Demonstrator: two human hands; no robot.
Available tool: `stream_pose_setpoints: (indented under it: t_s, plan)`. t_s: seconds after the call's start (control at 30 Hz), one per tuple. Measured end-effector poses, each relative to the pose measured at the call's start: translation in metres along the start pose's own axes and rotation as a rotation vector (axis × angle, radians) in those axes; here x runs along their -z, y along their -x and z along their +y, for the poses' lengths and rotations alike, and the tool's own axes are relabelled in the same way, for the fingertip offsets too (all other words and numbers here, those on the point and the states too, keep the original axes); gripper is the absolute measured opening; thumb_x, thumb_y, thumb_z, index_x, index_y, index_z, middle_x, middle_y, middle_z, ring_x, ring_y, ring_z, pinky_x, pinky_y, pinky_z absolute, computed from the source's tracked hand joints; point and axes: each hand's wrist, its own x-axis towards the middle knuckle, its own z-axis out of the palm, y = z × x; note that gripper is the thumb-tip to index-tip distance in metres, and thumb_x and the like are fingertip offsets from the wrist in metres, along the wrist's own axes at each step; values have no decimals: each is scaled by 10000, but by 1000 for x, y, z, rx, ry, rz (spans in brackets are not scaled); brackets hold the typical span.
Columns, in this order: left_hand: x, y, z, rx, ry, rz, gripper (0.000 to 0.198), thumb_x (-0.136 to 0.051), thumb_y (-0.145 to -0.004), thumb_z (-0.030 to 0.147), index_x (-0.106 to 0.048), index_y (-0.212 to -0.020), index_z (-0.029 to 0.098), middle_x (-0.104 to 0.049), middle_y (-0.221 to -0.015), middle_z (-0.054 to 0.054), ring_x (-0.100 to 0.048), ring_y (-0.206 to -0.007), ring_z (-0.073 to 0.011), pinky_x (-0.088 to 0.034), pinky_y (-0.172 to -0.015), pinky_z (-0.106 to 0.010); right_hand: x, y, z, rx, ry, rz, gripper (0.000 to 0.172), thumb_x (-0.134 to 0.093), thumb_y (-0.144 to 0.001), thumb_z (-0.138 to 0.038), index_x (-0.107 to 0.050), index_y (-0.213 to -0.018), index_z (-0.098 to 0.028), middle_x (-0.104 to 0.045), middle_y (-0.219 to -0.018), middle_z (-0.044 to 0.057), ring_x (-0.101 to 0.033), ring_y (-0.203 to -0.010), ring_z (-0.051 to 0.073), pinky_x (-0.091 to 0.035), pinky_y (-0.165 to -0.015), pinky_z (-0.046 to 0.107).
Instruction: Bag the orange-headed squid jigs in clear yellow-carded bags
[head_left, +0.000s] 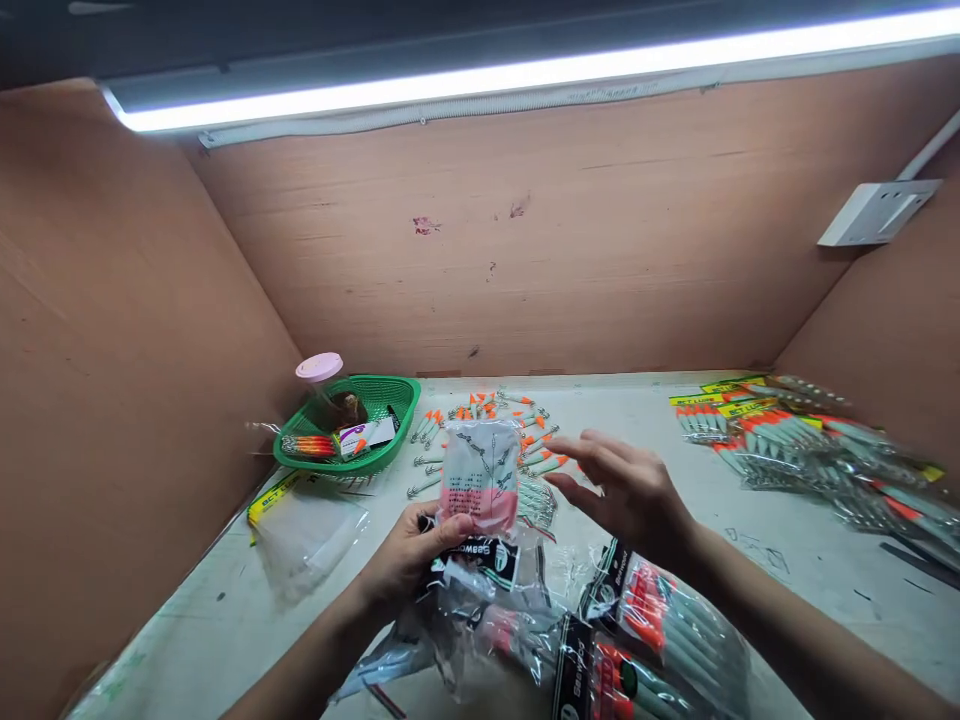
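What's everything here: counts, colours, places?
Long tube lamp: one, white, top
Plastic wall socket: one, white, right
Wooden panels: three, brown, around
Flat table: one, pale, below
Mesh plastic basket: one, green, left
Clear round jar: one, pink-lidded, at basket
Printed card: one, white-purple, in basket
Thin flat bags: uncountable, clear, left
Loose slim lures: many, green-orange, centre
Yellow-labelled plastic packs: many, green-orange, right
Black-labelled plastic packs: at least two, green-orange, front
Crumpled plastic bags: uncountable, clear, front
Printed flat packet: one, white-pink, centre
Left hand: one, bare, holding the packet
Right hand: one, bare, raised, right

Two hands [424, 545] [630, 495], one basket [407, 405], one jar [320, 367]
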Motion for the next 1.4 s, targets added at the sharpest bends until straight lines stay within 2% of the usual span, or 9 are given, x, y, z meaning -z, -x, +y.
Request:
stream_pose_setpoints:
  t_s: [0.13,0.37,0.5,0.63,0.73,0.83,0.97,1.23,1.4]
  plan:
    - [1,7,2,102,-21,-74,356,-809,-561,447,-700,-654,121,-567,-521,12,-441,-431,-56,-312,-436,-168,15,-17,-3,492,387,-77,224,-458,-907,-71,-592,-1083,-108,-499,-604,-15,-405,-550,116,-286,-501,278]
    - [2,8,3,148,-135,-102,400,-792,-552,489,-690,-675,122,-555,-548,14,-434,-462,-72,-328,-464,-189,15,-23,-4,594,449,-213,215,-441,-926,-83,-622,-819,-131,-506,-592,-14,-399,-532,113,-265,-508,307]
    - [6,0,5,105,-393,-112,454,-751,-576,552,-696,-693,117,-580,-600,1,-451,-541,-100,-350,-518,-207,7,-9,9,289,71,-280,241,-426,-935,-148,-649,-844,-139,-531,-616,-1,-428,-543,110,-300,-508,281]
    - [5,-9,6,35,-531,-135,445,-708,-613,571,-693,-657,128,-583,-606,3,-453,-560,-111,-356,-534,-216,-10,-2,34,-767,-553,-170,202,-604,-837,-338,-631,-778,-146,-504,-589,-30,-420,-480,80,-324,-443,224]
    - [4,-21,7,25,-519,-95,459,-711,-592,578,-699,-703,133,-606,-613,-6,-468,-546,-114,-364,-531,-220,-31,-3,56,-1159,-673,-138,230,-581,-868,-350,-600,-833,-124,-483,-581,-50,-409,-439,62,-350,-420,201]
    - [7,-41,14,-3,-503,23,497,-684,-585,608,-674,-742,136,-624,-638,-20,-492,-548,-122,-379,-520,-222,-55,-7,71,-1278,-691,-216,240,-543,-912,-333,-586,-1008,-117,-613,-862,26,-588,-669,107,-505,-596,258]
    - [16,-74,39,10,-522,147,485,-645,-612,620,-630,-739,153,-639,-659,-28,-534,-549,-141,-409,-500,-234,-72,-9,79,-1365,-657,-287,302,-556,-908,-328,-555,-1144,-140,-596,-1109,77,-614,-918,179,-532,-772,368]
    - [30,-133,90,48,-757,224,443,-757,-510,559,-601,-575,149,-582,-505,-6,-528,-480,-161,-373,-445,-251,-45,-3,74,-1207,-232,-275,256,-546,-903,-372,-578,-997,-136,-612,-929,31,-598,-773,140,-505,-681,302]
    - [33,-141,93,-46,-857,296,349,-706,-661,480,-628,-636,140,-606,-555,12,-553,-530,-143,-423,-531,-262,-41,-2,68,-1050,-13,-493,217,-596,-869,-355,-595,-909,-141,-623,-901,21,-596,-827,152,-492,-742,311]
